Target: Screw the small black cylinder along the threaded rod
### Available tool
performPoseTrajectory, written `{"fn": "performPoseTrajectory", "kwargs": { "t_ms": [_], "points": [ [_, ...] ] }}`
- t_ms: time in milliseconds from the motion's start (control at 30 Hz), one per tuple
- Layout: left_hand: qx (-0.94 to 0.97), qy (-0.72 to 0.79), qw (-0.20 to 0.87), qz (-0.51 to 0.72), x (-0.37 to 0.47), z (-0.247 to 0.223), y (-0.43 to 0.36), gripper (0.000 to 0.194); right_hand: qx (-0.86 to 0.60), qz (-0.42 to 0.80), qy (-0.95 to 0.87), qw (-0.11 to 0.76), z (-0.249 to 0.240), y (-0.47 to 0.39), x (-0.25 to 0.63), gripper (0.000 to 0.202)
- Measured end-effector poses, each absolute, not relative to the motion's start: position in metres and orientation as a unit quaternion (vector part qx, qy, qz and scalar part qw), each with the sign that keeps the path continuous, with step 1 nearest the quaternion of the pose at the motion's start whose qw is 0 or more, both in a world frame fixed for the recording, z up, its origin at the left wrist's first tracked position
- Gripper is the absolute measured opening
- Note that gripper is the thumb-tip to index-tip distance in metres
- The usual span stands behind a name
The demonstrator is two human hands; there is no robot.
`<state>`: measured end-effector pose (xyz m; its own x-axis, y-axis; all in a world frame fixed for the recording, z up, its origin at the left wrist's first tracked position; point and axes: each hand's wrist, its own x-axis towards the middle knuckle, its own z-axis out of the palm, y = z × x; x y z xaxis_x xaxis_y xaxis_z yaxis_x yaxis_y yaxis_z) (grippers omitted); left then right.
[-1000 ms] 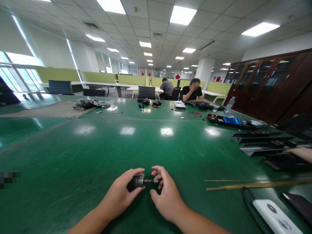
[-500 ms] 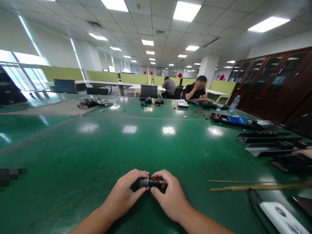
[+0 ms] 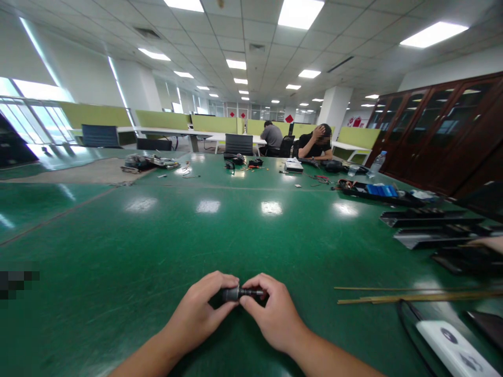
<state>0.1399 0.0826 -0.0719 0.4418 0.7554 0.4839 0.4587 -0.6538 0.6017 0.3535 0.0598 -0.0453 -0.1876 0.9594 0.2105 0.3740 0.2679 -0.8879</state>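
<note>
Low over the green table (image 3: 157, 246), at the bottom centre of the head view, both my hands hold one small dark cylindrical part (image 3: 236, 293) with a thin threaded shaft pointing right. My left hand (image 3: 196, 314) wraps the thicker metal end. My right hand (image 3: 273, 314) pinches the shaft end between thumb and fingers. Much of the part is hidden by my fingers.
Thin brass rods (image 3: 412, 297) lie to the right, next to a white device (image 3: 456, 351) with a black cable. Black metal rails (image 3: 428, 225) and another person's hand (image 3: 487, 243) are at the right edge. Tools and a seated person (image 3: 314, 146) are at the far side.
My right hand has closed in over the shaft, covering more of it. The view has shifted slightly; the part stays in the same place between my hands.
</note>
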Motion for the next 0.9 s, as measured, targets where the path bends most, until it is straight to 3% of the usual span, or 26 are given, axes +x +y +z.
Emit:
{"fn": "performPoseTrajectory", "kwargs": {
  "t_ms": [900],
  "points": [
    [0.831, 0.342, 0.172, 0.404, 0.1412, -0.0654, 0.0807, 0.031, -0.479, 0.389, -0.663, 0.423, -0.0455, 0.0588, 0.3543, 0.009]
  ]
}}
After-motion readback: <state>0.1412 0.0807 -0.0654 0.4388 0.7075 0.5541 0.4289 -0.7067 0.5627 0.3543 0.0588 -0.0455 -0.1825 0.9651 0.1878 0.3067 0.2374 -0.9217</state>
